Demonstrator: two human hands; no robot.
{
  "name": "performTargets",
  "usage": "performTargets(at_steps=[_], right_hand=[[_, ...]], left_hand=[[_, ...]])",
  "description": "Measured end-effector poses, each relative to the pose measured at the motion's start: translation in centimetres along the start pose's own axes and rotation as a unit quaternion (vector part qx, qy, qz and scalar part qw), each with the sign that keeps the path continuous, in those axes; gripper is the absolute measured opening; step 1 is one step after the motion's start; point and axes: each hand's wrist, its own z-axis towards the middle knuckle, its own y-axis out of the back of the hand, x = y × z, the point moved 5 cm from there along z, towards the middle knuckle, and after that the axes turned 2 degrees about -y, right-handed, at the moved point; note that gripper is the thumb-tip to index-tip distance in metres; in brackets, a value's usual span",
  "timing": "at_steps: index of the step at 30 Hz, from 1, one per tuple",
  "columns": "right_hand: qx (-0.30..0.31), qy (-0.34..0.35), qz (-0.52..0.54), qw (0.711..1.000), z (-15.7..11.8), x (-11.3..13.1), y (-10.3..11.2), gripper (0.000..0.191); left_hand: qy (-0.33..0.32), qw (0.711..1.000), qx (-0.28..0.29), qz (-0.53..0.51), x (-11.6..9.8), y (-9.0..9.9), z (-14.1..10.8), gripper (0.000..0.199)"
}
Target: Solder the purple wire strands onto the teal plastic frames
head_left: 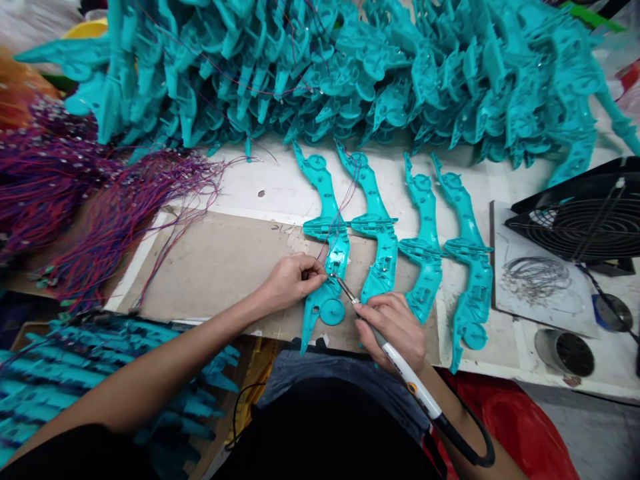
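Observation:
Four teal plastic parts lie side by side on the table. Over the leftmost teal part (327, 193), my left hand (295, 280) pinches thin red and purple wires (334, 230) near a small metal piece. My right hand (395, 330) is closed around a white and grey soldering iron (407, 377), whose metal tip touches or nearly touches the same spot on that part. The second teal part (377, 213) lies just right of it, with wire crossing its upper end.
A big pile of teal parts (350, 73) spans the back. Wire bundles (115, 220) lie left, above more teal parts (60, 380). At the right are a black fan (590, 213), a board with thin wire (540, 280) and a round tin (565, 352).

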Motion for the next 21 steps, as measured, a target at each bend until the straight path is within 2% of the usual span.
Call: performTargets(at_steps=[10,13,17,21], right_hand=[[-0.013,-0.031,-0.02,0.999,0.0,-0.4,0.8,0.025],[-0.026,-0.043,-0.027,0.998,0.0,-1.4,1.3,0.027],[-0.079,-0.09,-0.056,0.991,0.7,-3.5,2.4,0.027],[-0.09,-0.127,-0.097,0.983,1.8,-4.7,3.2,0.024]], left_hand=[[0.007,1.0,-0.001,-0.008,0.0,-0.1,0.0,0.009],[0.01,1.0,0.0,-0.008,-0.1,-0.2,0.0,0.009],[0.016,1.0,0.0,0.006,-0.2,-0.2,0.0,0.009],[0.014,1.0,-0.007,0.019,-0.3,-0.2,-0.2,0.009]])
